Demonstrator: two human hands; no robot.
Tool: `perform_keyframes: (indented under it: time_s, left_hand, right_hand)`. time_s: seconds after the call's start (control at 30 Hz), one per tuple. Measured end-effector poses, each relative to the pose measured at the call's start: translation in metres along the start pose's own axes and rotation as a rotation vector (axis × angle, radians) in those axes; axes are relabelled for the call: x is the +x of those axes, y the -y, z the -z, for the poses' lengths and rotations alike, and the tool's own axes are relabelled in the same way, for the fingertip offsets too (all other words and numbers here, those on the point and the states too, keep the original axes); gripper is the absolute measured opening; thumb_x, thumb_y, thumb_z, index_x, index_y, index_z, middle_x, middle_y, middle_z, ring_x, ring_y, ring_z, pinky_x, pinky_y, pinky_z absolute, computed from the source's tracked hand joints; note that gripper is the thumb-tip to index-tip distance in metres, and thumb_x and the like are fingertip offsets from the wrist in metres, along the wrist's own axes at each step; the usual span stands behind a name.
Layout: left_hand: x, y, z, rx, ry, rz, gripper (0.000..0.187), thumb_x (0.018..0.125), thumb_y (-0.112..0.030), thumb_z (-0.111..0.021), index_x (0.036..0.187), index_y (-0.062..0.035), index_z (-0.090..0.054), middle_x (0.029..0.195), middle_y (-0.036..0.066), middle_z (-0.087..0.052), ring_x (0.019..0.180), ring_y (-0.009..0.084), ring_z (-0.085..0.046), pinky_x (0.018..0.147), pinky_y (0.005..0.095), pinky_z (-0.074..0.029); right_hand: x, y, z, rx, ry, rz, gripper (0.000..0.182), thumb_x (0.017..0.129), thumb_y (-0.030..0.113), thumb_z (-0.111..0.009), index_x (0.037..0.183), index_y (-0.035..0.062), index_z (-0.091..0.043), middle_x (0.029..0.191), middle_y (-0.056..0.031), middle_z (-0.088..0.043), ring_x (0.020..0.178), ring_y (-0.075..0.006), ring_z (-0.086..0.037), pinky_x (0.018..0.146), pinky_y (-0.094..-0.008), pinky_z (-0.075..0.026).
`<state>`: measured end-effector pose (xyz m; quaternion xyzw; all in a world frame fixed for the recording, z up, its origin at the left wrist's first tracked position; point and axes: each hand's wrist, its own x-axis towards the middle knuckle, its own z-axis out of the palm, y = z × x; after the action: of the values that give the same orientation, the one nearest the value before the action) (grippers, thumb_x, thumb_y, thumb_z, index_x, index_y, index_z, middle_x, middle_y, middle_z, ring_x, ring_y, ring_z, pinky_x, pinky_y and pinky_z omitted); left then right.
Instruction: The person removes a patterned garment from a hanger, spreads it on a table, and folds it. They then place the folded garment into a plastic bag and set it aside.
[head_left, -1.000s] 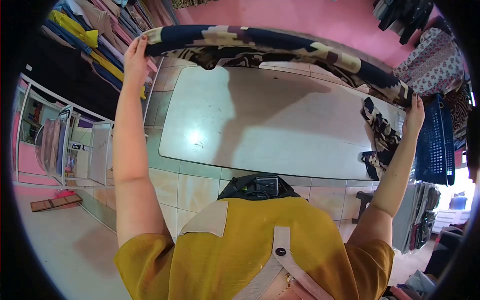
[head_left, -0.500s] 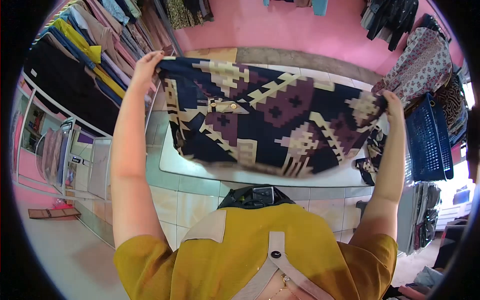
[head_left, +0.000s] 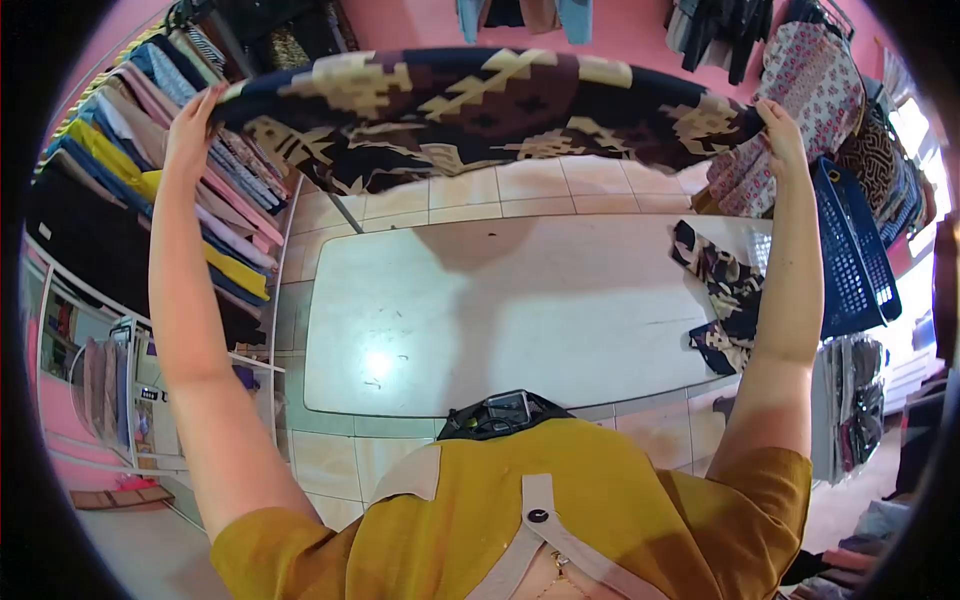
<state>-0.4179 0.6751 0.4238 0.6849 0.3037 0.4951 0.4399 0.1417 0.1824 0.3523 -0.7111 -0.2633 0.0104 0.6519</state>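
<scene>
A wide piece of dark navy, purple and cream patterned clothing [head_left: 490, 105] is stretched out in the air, above the far side of the white table [head_left: 420, 310]. Pinched in my left hand [head_left: 193, 125] is its left upper corner. The opposite corner is gripped by my right hand [head_left: 784, 138], with the arm held out straight. The garment's lower edge billows away from me, clear of the tabletop. Another garment in a similar print [head_left: 730, 290] lies crumpled at the table's right end, partly hidden behind my right forearm.
Hanging clothes [head_left: 150, 170] fill a rack at the left. To the right stands a blue plastic basket [head_left: 855, 250] near a hanging floral garment [head_left: 805, 95]. Packed items in plastic [head_left: 850, 410] are stacked below it. More clothes hang on the pink far wall.
Both hands have risen and moved farther away, the left one also outward. The garment has swung up from over the table, uncovering the tabletop.
</scene>
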Motion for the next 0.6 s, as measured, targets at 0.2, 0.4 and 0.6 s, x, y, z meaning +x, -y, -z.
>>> perform_keyframes:
  time_s: [0.2, 0.4, 0.6]
  left_hand:
    - [-0.109, 0.139, 0.023, 0.369, 0.292, 0.199, 0.027, 0.092, -0.027, -0.048, 0.098, -0.0053, -0.064, 0.084, -0.002, -0.057, 0.072, 0.0063, -0.048, 0.066, 0.0208, -0.04]
    - [-0.263, 0.312, 0.036, 0.253, 0.38, 0.469, 0.018, 0.089, -0.014, -0.052, 0.094, -0.0006, -0.063, 0.093, 0.003, -0.063, 0.088, 0.0107, -0.055, 0.083, 0.0261, -0.041]
    - [-0.371, 0.328, 0.07, 0.25, 0.326, 0.593, 0.014, 0.087, -0.009, -0.054, 0.093, 0.0011, -0.063, 0.091, 0.005, -0.064, 0.084, 0.0114, -0.057, 0.08, 0.0244, -0.043]
  right_hand:
    - [-0.101, -0.099, -0.007, -0.186, 0.154, -0.222, 0.013, 0.083, 0.018, -0.059, 0.092, 0.0089, -0.062, 0.076, 0.0039, -0.058, 0.055, -0.0051, -0.046, 0.048, -0.02, -0.034]
    - [-0.204, -0.245, -0.023, -0.061, 0.268, -0.597, 0.009, 0.083, 0.012, -0.06, 0.089, 0.0058, -0.058, 0.068, -0.0024, -0.058, 0.056, -0.0114, -0.058, 0.049, -0.0219, -0.045]
    - [-0.284, -0.282, -0.009, -0.084, 0.289, -0.684, 0.009, 0.084, 0.011, -0.059, 0.088, 0.0035, -0.057, 0.069, -0.0047, -0.058, 0.054, -0.0113, -0.058, 0.047, -0.0209, -0.046]
